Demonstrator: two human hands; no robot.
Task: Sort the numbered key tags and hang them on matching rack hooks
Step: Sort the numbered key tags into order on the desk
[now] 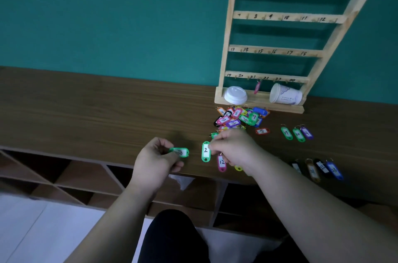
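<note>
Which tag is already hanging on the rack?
The pink tag: it hangs from a bottom-row hook of the rack, between 21 and 22. No other tag is on a hook.

The brown wood-grain tabletop point(86, 112) in front of me runs up to a teal wall point(107, 15). At its far edge a white domed lid point(235, 95) sits near a paper cup point(285, 94) lying on its side. Below me are open wooden cubbies point(64, 178) and a pale floor point(43, 230).
</note>
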